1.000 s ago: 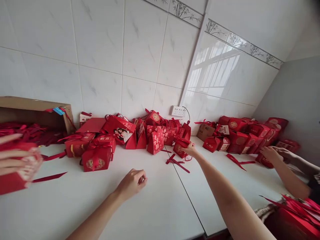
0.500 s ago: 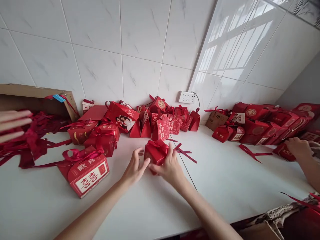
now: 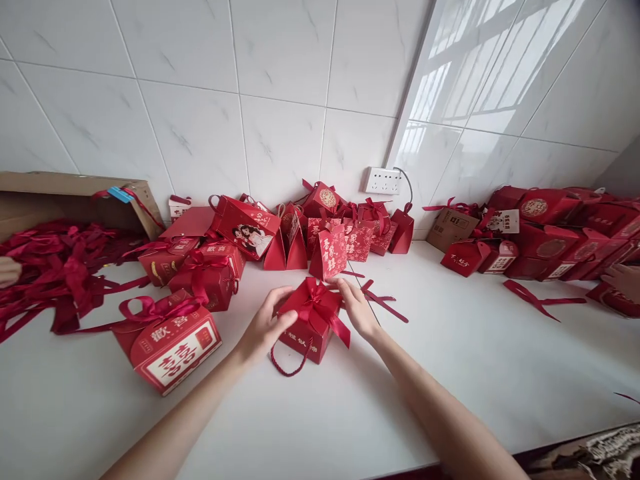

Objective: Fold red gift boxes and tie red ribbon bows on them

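Observation:
A red gift box [image 3: 299,340] with a satin ribbon bow [image 3: 316,300] on top stands on the white table in front of me. A twisted cord handle [image 3: 291,372] hangs down at its front. My left hand [image 3: 265,327] clasps its left side, thumb along the front top edge and fingers behind. At the back right corner, my right hand [image 3: 359,310] has its bent fingers against the box; some fingertips are hidden. Left of my hands sits a larger red gift box [image 3: 180,347] with a ribbon bow and a white double-happiness panel.
Several red gift boxes [image 3: 250,230] line the tiled wall, and more are stacked at right [image 3: 545,240]. Red ribbons [image 3: 65,273] spill from a cardboard box [image 3: 150,207]. Loose ribbon [image 3: 385,303] lies near my right hand. Other people's hands show at the left [image 3: 9,272] and right [image 3: 623,279] edges.
The gift box between my hands has turned, so its printed front and cord handle now face me. My right hand has shifted to the back right corner. The hand at far left has drawn back.

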Demonstrator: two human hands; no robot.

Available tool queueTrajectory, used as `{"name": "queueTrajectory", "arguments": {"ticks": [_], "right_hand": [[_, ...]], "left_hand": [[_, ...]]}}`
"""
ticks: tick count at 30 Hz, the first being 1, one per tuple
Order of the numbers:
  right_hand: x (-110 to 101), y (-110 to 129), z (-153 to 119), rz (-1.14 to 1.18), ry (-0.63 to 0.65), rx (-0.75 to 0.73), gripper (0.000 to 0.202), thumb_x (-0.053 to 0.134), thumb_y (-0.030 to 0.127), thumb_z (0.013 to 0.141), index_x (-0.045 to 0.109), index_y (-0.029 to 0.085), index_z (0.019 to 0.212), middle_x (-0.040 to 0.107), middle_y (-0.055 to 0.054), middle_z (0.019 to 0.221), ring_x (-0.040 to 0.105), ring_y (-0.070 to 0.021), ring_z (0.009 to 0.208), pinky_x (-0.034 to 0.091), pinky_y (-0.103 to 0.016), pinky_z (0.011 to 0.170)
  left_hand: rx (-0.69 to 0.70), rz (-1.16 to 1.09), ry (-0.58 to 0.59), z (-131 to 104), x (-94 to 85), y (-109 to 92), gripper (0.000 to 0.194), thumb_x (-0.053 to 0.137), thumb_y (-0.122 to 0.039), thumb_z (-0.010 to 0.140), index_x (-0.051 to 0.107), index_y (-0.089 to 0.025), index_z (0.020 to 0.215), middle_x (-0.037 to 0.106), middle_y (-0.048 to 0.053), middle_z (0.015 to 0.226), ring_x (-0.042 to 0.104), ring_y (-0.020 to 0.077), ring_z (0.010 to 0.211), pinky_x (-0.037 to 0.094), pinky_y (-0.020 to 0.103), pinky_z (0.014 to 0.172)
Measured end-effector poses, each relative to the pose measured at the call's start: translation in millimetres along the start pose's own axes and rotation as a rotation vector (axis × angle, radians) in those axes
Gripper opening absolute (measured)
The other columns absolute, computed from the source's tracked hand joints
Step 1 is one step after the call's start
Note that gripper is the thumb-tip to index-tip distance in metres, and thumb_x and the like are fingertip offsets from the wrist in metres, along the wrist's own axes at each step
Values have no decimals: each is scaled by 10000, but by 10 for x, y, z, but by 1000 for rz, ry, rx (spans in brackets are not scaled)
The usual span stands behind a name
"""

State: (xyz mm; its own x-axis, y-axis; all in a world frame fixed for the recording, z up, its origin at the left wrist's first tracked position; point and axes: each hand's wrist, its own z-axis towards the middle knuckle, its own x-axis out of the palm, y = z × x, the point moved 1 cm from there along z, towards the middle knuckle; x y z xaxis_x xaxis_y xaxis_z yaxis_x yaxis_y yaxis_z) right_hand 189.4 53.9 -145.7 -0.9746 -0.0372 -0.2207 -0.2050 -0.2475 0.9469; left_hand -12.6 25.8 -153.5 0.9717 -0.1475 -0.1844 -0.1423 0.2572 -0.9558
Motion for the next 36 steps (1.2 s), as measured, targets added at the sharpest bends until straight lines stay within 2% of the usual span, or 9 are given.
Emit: {"name": "queueTrajectory", "arguments": {"ticks": [2, 6, 8, 11, 13, 16, 25, 30, 36], "right_hand": [[-3, -97, -54, 14, 0, 76, 557, 324, 624, 871, 640, 165, 886, 634, -44, 749, 587, -174, 686, 460, -310, 677], [-105, -121, -99, 15, -85, 112, 584, 315, 666, 852, 586, 156, 763, 510, 8, 537, 512, -144, 531, 431, -282, 583], [-142, -96, -88, -2, -99, 74, 541, 337, 646, 857, 579, 163, 828, 555, -11, 647, 547, -154, 626, 440, -278, 621], [-159, -52, -80, -69, -73, 9, 460, 369, 595, 867, 576, 192, 944, 578, -55, 982, 559, -180, 880, 446, -283, 723], [-161, -24, -88, -122, -16, 10, 449, 366, 587, 868, 572, 188, 849, 566, -46, 985, 540, -178, 881, 430, -287, 737], [-186, 15, -100, -130, 96, 79, 464, 412, 587, 845, 470, 180, 632, 508, 9, 682, 474, -133, 651, 386, -275, 646], [-409, 210, -181, 78, 503, 151, 409, 540, 440, 853, 438, 183, 551, 484, 44, 457, 419, -82, 432, 354, -258, 537], [-471, 298, -243, 5, 719, 150, 368, 537, 391, 869, 566, 156, 586, 621, -4, 529, 460, -90, 487, 425, -271, 626], [-449, 308, -259, 70, 827, 117, 314, 552, 375, 865, 669, 120, 723, 712, -70, 738, 614, -149, 712, 461, -295, 720]], "left_hand": [[-6, 30, 28, -6, 32, 20, 554, 563, -501, 758, 469, -193, 1209, 584, 99, 1248, 555, 263, 1146, 461, 367, 948], [-14, 85, -184, 35, 11, 41, 457, 490, -546, 779, 532, -189, 1063, 632, 79, 1133, 579, 248, 1089, 445, 374, 962], [4, 101, -249, 44, -14, 34, 463, 465, -572, 784, 554, -185, 1022, 629, 84, 1133, 553, 258, 1128, 423, 380, 986], [78, 141, -195, 17, -20, 6, 506, 470, -576, 791, 539, -187, 1107, 577, 93, 1231, 487, 273, 1211, 399, 384, 1011], [146, 175, -90, -12, 6, -13, 538, 520, -536, 787, 485, -198, 1205, 510, 93, 1316, 456, 269, 1241, 375, 384, 1038], [192, 225, 10, -40, 50, -39, 525, 566, -473, 783, 463, -212, 1227, 455, 93, 1355, 454, 257, 1239, 358, 385, 1055], [155, 289, -25, -7, -17, -106, 269, 524, -377, 811, 586, -221, 1021, 557, 57, 1203, 525, 223, 1146, 454, 345, 943], [105, 212, -56, 19, -30, -99, 249, 501, -369, 825, 622, -199, 961, 602, 58, 1177, 554, 217, 1115, 443, 328, 958], [39, 157, -107, 15, -31, -150, 255, 512, -376, 813, 633, -181, 925, 651, 72, 1139, 568, 233, 1114, 452, 329, 950]]}}
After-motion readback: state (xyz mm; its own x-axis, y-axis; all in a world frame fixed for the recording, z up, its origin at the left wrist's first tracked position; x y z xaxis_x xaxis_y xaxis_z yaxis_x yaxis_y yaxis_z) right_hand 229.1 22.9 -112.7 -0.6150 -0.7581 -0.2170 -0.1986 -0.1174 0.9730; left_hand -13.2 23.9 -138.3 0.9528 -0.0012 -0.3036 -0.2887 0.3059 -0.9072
